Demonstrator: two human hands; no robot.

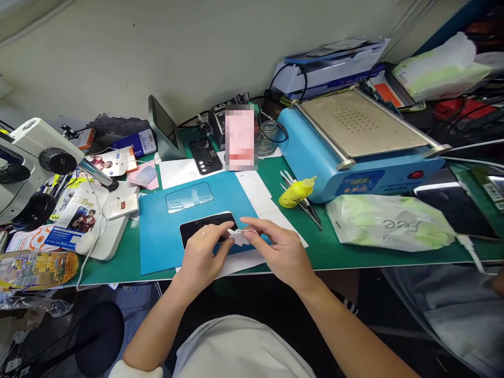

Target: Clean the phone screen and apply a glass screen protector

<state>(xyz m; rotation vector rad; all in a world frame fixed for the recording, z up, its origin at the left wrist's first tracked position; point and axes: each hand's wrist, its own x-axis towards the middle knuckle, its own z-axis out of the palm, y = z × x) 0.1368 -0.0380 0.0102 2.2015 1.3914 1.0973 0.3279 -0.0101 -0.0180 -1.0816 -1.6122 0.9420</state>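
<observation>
My left hand and my right hand pinch a small, crumpled white tissue-like piece between thumbs and fingertips. Whether it is tissue, a wipe or a wrapper cannot be told. Just behind my left fingers a phone with a black screen lies on a blue mat, partly covered by my hands. Farther back on the mat rests a clear glass screen protector with a dark edge. White paper shows under the mat's front side, below my hands.
A blue hot-plate machine stands back right. Before it are a yellow squeeze bottle, tweezers and a tissue pack. A microscope is at left. Behind the mat lies a black phone case. Another person's clothing shows lower right.
</observation>
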